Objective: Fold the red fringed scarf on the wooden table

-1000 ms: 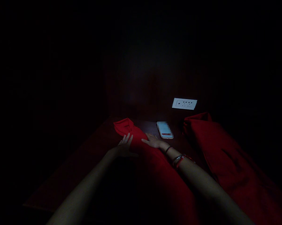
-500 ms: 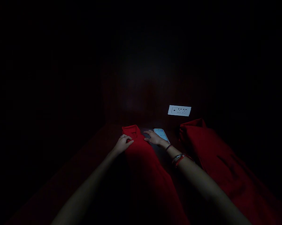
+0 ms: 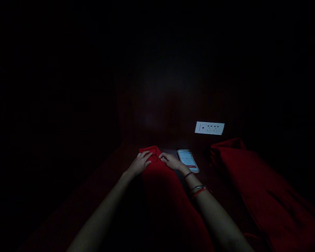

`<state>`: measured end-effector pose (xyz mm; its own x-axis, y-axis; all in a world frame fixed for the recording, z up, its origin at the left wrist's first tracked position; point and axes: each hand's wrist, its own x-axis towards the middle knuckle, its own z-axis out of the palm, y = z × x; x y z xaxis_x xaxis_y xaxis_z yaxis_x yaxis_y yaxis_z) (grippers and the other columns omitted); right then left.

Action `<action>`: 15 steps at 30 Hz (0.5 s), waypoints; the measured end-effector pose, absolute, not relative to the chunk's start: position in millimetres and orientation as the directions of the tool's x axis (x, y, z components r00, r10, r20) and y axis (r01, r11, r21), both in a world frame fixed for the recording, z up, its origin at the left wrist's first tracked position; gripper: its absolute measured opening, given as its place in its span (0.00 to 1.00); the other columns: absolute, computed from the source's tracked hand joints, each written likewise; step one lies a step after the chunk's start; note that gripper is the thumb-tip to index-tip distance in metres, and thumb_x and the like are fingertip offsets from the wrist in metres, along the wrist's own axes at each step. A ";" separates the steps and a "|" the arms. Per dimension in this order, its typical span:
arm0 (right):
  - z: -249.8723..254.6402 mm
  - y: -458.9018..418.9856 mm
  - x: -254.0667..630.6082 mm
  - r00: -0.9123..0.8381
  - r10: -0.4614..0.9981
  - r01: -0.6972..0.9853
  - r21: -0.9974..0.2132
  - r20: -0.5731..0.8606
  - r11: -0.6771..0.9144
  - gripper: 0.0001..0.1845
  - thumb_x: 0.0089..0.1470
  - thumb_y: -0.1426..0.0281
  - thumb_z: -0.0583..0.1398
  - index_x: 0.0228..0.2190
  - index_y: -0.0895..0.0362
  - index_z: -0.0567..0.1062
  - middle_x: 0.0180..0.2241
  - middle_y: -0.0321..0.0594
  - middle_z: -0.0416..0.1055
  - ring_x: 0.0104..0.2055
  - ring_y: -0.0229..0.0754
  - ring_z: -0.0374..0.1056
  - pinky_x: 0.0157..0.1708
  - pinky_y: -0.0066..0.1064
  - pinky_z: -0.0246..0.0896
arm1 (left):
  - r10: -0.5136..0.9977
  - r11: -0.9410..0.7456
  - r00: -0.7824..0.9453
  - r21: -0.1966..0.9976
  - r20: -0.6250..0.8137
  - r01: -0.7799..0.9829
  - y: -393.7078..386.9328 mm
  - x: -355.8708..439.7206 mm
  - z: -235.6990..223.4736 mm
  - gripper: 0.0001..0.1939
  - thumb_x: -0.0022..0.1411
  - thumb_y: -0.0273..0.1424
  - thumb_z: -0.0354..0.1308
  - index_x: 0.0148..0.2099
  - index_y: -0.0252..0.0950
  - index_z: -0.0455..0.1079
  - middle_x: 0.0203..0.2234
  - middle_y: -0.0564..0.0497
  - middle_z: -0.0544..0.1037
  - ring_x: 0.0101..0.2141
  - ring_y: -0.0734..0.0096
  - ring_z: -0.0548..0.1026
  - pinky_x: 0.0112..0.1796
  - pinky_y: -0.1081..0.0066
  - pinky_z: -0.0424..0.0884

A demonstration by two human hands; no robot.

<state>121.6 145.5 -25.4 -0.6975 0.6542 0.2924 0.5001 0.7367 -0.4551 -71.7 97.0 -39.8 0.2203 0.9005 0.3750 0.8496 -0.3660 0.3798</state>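
A long red cloth (image 3: 164,189) lies on the dark desk (image 3: 102,182), left of the phone (image 3: 188,161) and running from about level with it toward the person; its far end, also left of the phone, forms a folded, collar-like opening (image 3: 153,149); both hands are at that end. The left hand (image 3: 140,163), farther from the phone, lies on the cloth's left edge with its fingers loosely bent and its thumb a little apart; the right hand (image 3: 170,161), just left of the phone, has its fingers curled in at the right side of the opening; whether either one pinches the fabric or merely presses on it, I cannot tell in this light. As for progress, the cloth already looks drawn out into a narrow, fairly smooth strip; the collar-like end seems the part being settled, and its shape does not yet look flat; the near end sinks into shadow, so its state is unclear. Right of the phone lies a second red cloth (image 3: 267,189), folded and somewhat creased, with neither hand on it; beyond the phone, a white socket plate (image 3: 209,128) is on the wall.
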 end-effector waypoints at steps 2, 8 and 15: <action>-26.6 148.3 121.1 -0.685 0.658 0.508 -0.444 0.312 0.739 0.14 0.52 0.74 0.48 0.40 0.60 0.68 0.39 0.43 0.67 0.40 0.36 0.62 0.41 0.29 0.55 | 0.919 -0.363 0.249 0.414 0.305 0.835 102.7 -75.4 -37.5 0.22 0.53 0.34 0.50 0.52 0.38 0.60 0.46 0.46 0.65 0.47 0.61 0.61 0.48 0.64 0.55; -15.7 155.8 130.3 -0.684 0.713 0.630 -0.367 0.153 0.684 0.17 0.50 0.75 0.50 0.42 0.57 0.69 0.42 0.42 0.67 0.43 0.38 0.62 0.43 0.29 0.55 | 0.924 -0.363 0.273 0.396 0.266 0.843 106.8 -93.6 -10.8 0.06 0.47 0.25 0.51 0.28 0.37 0.69 0.29 0.49 0.69 0.36 0.65 0.65 0.40 0.69 0.60; 1.6 160.4 114.6 -0.477 0.857 0.772 -0.375 0.192 0.514 0.26 0.51 0.64 0.51 0.50 0.62 0.61 0.47 0.49 0.64 0.48 0.44 0.60 0.45 0.31 0.54 | 0.862 -0.493 0.402 0.321 0.309 0.809 100.9 -85.2 0.1 0.12 0.48 0.21 0.44 0.28 0.36 0.67 0.30 0.49 0.70 0.35 0.67 0.65 0.40 0.70 0.59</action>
<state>114.6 160.4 1.6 -0.4775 0.8574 0.1920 0.7717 0.5137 -0.3750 -85.2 100.9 0.1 0.4024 0.8619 0.3085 0.8089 -0.4925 0.3210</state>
